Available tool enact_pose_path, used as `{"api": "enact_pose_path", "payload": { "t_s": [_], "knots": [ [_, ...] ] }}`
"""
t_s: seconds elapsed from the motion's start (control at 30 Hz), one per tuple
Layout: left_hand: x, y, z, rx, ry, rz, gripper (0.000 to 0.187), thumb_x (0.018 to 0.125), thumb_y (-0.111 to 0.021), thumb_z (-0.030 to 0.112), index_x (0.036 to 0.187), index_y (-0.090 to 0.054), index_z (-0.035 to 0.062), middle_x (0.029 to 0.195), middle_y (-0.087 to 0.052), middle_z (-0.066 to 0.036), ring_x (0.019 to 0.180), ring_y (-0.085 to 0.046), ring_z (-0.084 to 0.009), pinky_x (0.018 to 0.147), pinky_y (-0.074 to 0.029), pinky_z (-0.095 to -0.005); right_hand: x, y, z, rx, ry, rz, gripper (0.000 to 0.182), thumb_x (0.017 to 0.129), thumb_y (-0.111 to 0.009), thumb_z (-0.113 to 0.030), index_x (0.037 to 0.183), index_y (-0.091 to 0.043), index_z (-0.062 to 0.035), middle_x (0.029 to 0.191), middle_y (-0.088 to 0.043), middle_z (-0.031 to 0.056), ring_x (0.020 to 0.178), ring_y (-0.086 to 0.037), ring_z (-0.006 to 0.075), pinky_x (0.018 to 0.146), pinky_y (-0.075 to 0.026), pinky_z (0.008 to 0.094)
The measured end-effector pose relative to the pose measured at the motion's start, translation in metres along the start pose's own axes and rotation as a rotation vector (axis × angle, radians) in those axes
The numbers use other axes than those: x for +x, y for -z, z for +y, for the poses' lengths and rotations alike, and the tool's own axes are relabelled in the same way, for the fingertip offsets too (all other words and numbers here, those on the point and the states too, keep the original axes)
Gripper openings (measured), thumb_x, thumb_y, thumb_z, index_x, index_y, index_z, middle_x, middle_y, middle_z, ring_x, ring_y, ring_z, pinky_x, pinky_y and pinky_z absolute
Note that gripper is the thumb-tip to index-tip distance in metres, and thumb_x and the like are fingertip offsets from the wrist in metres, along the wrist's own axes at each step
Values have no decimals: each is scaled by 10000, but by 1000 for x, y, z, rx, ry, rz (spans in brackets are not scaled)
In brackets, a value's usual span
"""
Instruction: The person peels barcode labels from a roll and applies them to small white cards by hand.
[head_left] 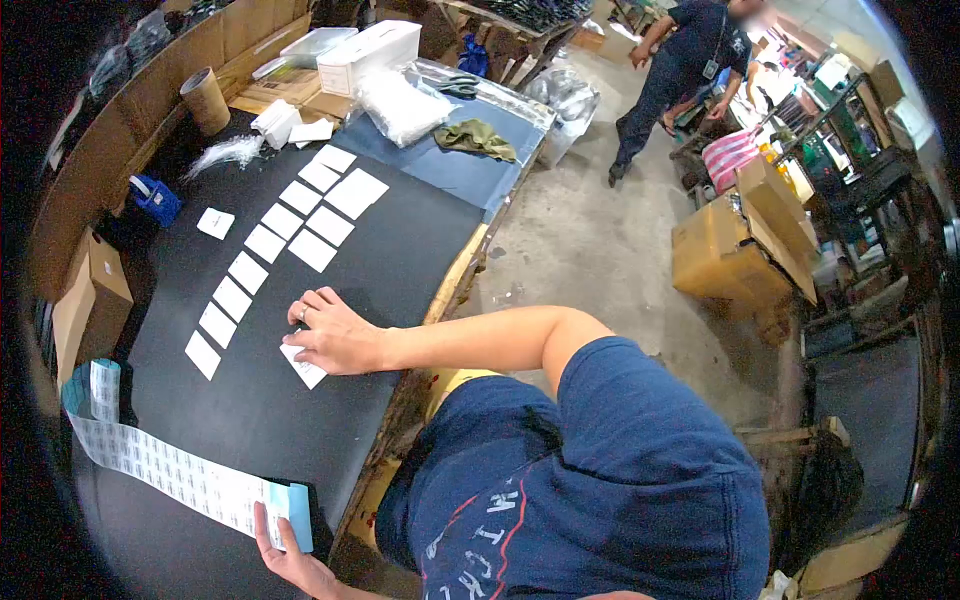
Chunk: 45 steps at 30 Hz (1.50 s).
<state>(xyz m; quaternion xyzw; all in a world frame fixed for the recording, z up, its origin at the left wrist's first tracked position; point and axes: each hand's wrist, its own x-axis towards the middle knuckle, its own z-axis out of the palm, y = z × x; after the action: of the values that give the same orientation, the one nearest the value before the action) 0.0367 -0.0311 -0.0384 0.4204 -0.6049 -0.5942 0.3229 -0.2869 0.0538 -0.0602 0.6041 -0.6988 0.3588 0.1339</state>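
My right hand [335,332] bends over a small white card [306,370] on the black table mat, fingers curled and touching its upper edge. Lower down, my left hand [295,562] has its fingers on the near end of a long strip of printed labels [180,470] with a light blue backing. The strip runs across the mat and curls up at its far end. Beyond my right hand lie rows of white cards [232,298], laid flat. A small stack of white cards [215,223] sits apart from them.
A cardboard tube [205,101], white box [369,57], plastic bag [402,104] and olive cloth [475,140] are toward the table's far end. A brown carton [92,295] stands at left. Right of the table edge are a large carton [715,245] and a person [690,60] in dark clothes.
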Motion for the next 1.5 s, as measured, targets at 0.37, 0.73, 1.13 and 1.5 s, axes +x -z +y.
{"api": "enact_pose_path", "payload": {
  "t_s": [0.37, 0.73, 1.13, 1.5],
  "knots": [
    [6, 12, -12, 0, -7, -51, 399, 891, -586, 76, 1281, -531, 14, 1316, -495, -132, 1137, -503, -227, 991, -400, -360, 18, -7, 13, 197, -316, -157, 260, 590, -799, -294, 746, -674, -128, 949, -538, 104, 994, -462, 277, 830, -333, 416],
    [-1, 2, -2, -43, -10, -17, 371, 890, -582, 60, 1246, -541, -36, 1233, -542, -181, 1095, -536, -225, 951, -436, -348, 28, -7, 18, 36, -402, -207, 145, 658, -699, -293, 674, -714, -150, 730, -666, 46, 801, -607, 228, 765, -345, 426],
    [5, -3, 4, -91, 30, 60, 379, 823, -666, -5, 1192, -590, -46, 1158, -606, -115, 1038, -559, -150, 930, -428, -283, 30, 40, 19, -32, 137, -332, 546, 874, -583, -203, 1375, -401, -86, 1430, -386, 97, 1323, -336, 304, 1064, -272, 473],
    [6, -2, 7, -66, 62, 78, 383, 811, -682, 2, 1184, -600, -34, 1147, -616, -112, 1038, -565, -154, 924, -435, -288, 9, 19, -3, -245, 187, -621, 780, 896, -329, -618, 1445, -263, -68, 1524, -234, 70, 1432, -90, 292, 1112, 0, 582]
  ]
}}
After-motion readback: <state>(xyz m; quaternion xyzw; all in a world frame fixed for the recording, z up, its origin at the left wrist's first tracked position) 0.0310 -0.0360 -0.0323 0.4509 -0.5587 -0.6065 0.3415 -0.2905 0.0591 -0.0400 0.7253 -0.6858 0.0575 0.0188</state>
